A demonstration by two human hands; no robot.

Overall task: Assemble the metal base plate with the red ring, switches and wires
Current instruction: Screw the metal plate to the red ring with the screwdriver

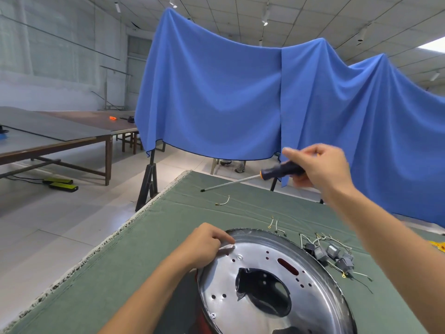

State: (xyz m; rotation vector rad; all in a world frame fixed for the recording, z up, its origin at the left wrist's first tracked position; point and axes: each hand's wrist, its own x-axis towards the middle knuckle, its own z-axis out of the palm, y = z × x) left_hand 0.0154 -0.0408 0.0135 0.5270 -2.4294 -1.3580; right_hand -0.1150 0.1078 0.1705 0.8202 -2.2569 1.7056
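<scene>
Head view: switches (330,254) beside plate (262,280), blue cloth (240,92) behind.

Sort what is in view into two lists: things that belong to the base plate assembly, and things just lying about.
Belongs to the job:
- metal base plate, left hand holding a small part at its edge
- screwdriver, gripped by right hand
- switches with wires
- loose wires
- red ring, partly hidden under the plate

Lying about:
- blue cloth
- far tables
- yellow-green devices on the floor
</scene>
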